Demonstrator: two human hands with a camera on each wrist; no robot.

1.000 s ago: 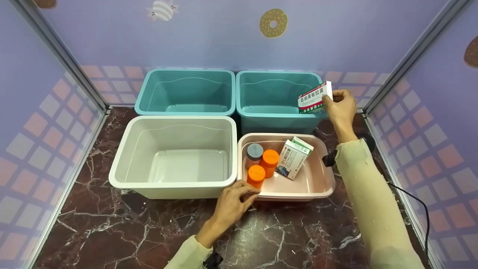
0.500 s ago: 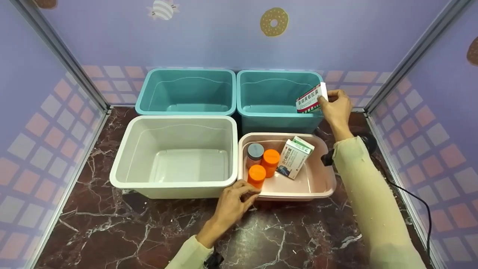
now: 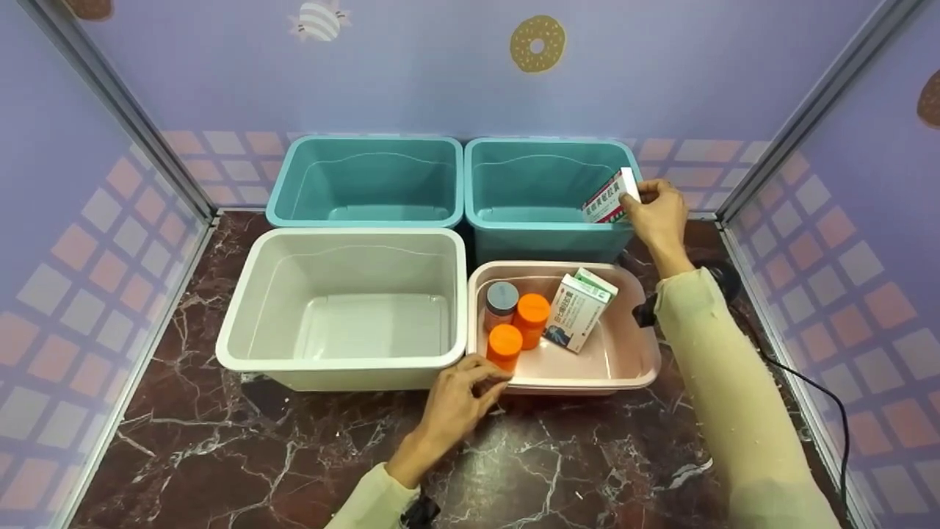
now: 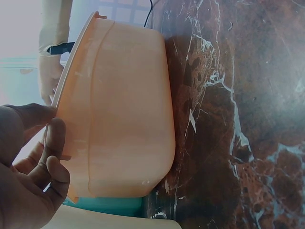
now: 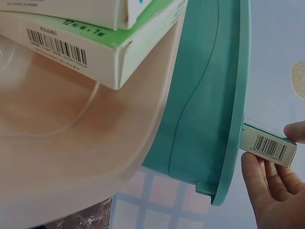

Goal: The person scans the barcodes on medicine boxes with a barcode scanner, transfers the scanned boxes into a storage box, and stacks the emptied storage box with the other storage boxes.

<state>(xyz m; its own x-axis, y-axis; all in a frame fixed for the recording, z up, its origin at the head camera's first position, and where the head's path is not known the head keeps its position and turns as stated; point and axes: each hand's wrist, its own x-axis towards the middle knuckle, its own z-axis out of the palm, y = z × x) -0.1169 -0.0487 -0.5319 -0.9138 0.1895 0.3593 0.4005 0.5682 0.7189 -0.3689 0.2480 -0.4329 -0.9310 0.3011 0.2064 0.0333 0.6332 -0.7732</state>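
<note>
1. Since the earlier frame, the right hand (image 3: 661, 217) and the red, white and green medicine box (image 3: 606, 197) it carries shift slightly left and lower, over the rear right teal bin (image 3: 547, 246); the left hand (image 3: 457, 393) stays put.
2. Fingers of the right hand pinch the box at its upper end, thumb opposite the rest. Those of the left hand pinch the front rim of the pink bin (image 3: 639, 349), near its left corner.
3. From the right fingers the box extends leftward, its long axis slanting down into the teal bin's mouth. The right hand is nearer; the left is well apart from it.
4. The right wrist view adds a barcode (image 5: 268, 148) on a narrow panel, and the bin's rim hides the box's far end; the head view shows the lettered face instead. Only the left wrist view shows the pinched rim from outside.
5. Inside the pink bin are a grey-capped bottle (image 3: 501, 298), two orange-capped bottles (image 3: 532, 312) and two overlapping cartons (image 3: 576, 316). Left of it, the white bin (image 3: 341, 378) rests on the marbled counter (image 3: 551, 455).
</note>
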